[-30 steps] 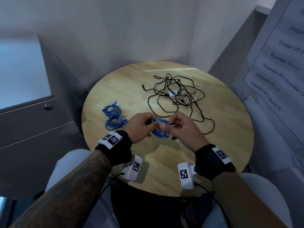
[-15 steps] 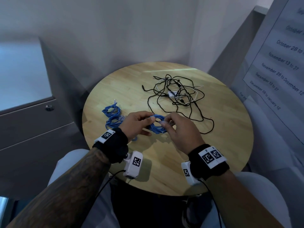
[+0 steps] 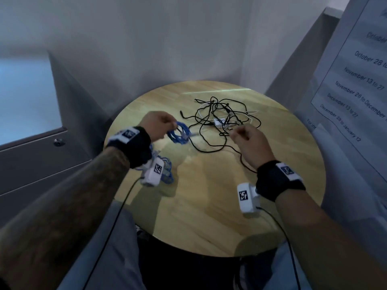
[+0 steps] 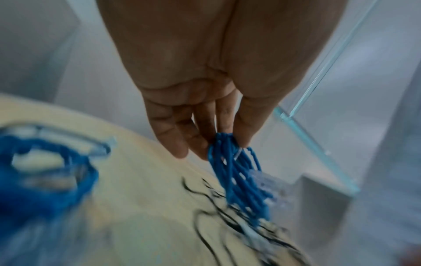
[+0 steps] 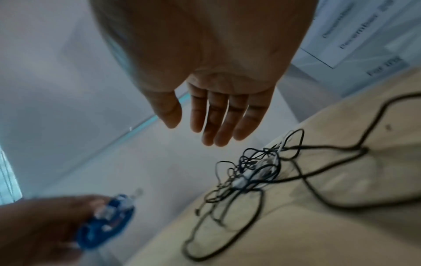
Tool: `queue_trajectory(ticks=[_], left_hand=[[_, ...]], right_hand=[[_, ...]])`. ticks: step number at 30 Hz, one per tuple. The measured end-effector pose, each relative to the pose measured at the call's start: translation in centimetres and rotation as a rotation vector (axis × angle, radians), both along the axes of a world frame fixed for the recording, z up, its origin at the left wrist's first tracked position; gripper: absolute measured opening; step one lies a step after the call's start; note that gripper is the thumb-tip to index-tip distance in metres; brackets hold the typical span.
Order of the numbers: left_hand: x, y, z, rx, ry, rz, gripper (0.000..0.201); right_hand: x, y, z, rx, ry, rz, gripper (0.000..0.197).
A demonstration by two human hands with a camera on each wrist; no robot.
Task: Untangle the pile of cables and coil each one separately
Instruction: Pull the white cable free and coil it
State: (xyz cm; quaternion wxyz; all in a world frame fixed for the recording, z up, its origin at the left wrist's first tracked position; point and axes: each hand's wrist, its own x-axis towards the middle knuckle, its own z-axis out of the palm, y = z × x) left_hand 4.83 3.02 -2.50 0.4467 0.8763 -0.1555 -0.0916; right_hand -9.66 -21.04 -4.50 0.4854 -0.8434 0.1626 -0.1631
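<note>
My left hand [image 3: 156,124] pinches a finished blue coil [image 3: 179,136]; more blue coils [image 3: 165,172] lie at 8 o'clock on the table [image 3: 209,206]. My right hand [image 3: 250,141], fingers loosely spread and empty, hangs over the black-and-white tangle [image 3: 224,120] at 12 o'clock, not yet sorted

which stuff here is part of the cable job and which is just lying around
Job:
blue coil held by the left hand
finished blue coils
black and white tangle
right hand, empty

Lying about:
round table
dated notice
grey cabinet
</note>
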Motion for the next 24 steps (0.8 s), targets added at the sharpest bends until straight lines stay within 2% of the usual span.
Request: queue_trajectory(ticks=[2, 8, 11, 14, 18, 21, 22, 24], left_hand=[[3.2, 0.2, 0.4, 0.136, -0.022, 0.039, 0.016], [9.0, -0.5, -1.1, 0.546, -0.07, 0.051, 0.028], [10.8, -1.3, -2.6, 0.66, -0.05, 0.03, 0.035], [12.0, -1.8, -4.0, 0.693, -0.011, 0.002, 0.027], [12.7, -1.9, -5.4, 0.82, 0.035, -0.064, 0.031], [12.9, -2.5, -4.8, 0.849, -0.084, 0.003, 0.039], [12.7, -3.3, -4.2, 0.813, -0.151, 0.001, 0.039], [11.9, -5.4, -3.1, 0.68, -0.223, -0.06, 0.036]], right_hand=[[2.2, -1.2, -0.4, -0.116, 0.057, -0.001, 0.009], [10.2, -0.2, -2.2, -0.533, 0.272, 0.208, 0.01], [13.9, 0.5, -3.2, -0.671, 0.396, 0.282, 0.024], [15.6, 0.5, -4.5, -0.731, 0.486, 0.349, 0.036], [15.4, 0.4, -5.1, -0.737, 0.481, 0.317, 0.025], [13.6, 0.1, -5.1, -0.677, 0.505, 0.29, 0.041], [12.8, -0.1, -5.2, -0.679, 0.515, 0.287, 0.045], [11.0, -0.4, -5.2, -0.694, 0.548, 0.281, 0.041]])
